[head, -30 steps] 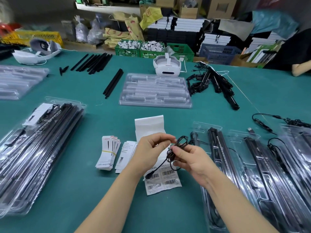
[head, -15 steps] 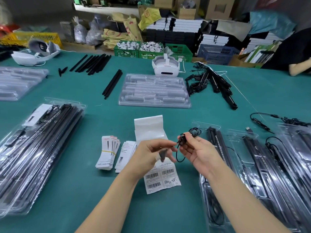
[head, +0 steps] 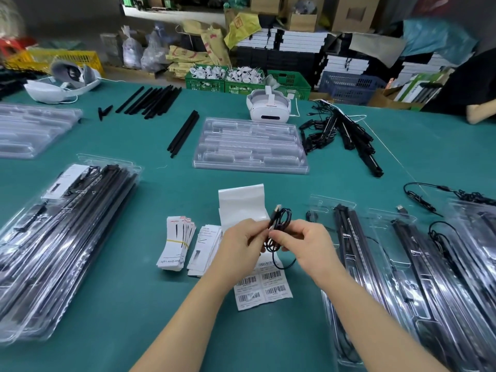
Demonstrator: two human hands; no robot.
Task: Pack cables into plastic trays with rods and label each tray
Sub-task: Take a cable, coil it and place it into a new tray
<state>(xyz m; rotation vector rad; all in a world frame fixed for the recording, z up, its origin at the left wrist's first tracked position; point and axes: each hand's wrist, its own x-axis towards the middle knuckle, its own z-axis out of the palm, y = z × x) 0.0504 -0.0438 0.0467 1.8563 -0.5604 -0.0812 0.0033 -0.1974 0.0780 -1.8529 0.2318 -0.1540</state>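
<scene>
Above the barcode label sheet (head: 263,287), both hands pinch one coiled black cable (head: 279,224). Left hand (head: 239,244) at nine o'clock of it, right hand (head: 308,244) at three — fingers curled on the coil.

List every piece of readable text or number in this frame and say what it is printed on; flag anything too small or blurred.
"...nt Grow Light", partly cut off: on the banded stack of paper cards.
Barcode label sheet: barcodes visible, digits too small to read.
Second card stack: print too small.
White label on the left packed tray: blurred.
Yellow bags behind: red marks, unreadable.
</scene>
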